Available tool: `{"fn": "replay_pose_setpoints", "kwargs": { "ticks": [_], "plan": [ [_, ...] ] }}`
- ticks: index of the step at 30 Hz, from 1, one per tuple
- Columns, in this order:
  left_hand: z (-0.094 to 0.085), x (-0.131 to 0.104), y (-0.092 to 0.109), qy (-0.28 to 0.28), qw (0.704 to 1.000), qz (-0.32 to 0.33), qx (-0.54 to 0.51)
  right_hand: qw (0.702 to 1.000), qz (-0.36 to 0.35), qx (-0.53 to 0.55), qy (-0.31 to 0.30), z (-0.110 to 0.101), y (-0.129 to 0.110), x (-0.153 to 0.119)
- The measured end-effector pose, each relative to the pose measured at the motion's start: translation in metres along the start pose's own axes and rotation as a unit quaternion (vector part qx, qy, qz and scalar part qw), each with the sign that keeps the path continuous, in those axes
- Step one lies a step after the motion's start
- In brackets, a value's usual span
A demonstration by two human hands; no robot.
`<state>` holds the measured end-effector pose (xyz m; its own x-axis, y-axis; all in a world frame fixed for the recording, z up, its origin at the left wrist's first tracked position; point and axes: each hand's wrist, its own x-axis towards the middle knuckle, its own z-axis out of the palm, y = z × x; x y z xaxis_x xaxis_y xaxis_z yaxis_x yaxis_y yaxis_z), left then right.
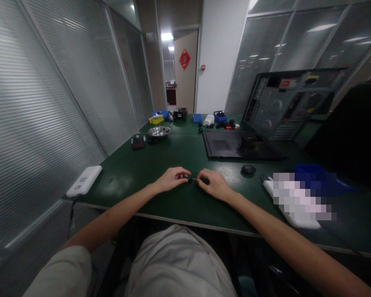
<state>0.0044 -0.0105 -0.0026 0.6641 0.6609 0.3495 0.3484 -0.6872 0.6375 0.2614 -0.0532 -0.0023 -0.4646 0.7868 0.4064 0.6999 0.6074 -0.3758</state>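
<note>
My left hand (172,180) rests low over the green table, its thumb and fingers closed on a small black part (189,180) too small to name. Facing it, my right hand (214,183) is wrapped around what looks like a screwdriver (205,180) with a black handle. Its thin metal shaft points left and reaches toward the black part; whether the tip touches it I cannot tell. A dark rounded object, like a computer mouse (248,169), lies to the right of my right hand.
Beyond my hands lies a flat black panel (222,146), with an open computer case (281,103) behind it. A metal bowl (159,132), a yellow tray (156,119) and a blue bin (197,118) stand farther back. A white device (84,181) sits at the left edge.
</note>
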Motion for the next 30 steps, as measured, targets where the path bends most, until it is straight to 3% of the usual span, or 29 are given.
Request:
{"fn": "replay_pose_setpoints", "kwargs": {
  "ticks": [12,18,30],
  "plan": [
    [-0.002,-0.002,0.004,0.013,1.0,0.024,-0.008,0.999,-0.01,-0.024,-0.022,-0.003,-0.01,0.001],
    [-0.004,0.0,0.0,0.013,0.999,-0.002,-0.035,1.0,-0.019,0.001,-0.02,-0.001,-0.008,0.001],
    [0.002,0.0,0.0,0.015,0.999,0.018,-0.036,0.997,-0.035,-0.057,-0.045,0.006,-0.013,0.005]
  ]
}}
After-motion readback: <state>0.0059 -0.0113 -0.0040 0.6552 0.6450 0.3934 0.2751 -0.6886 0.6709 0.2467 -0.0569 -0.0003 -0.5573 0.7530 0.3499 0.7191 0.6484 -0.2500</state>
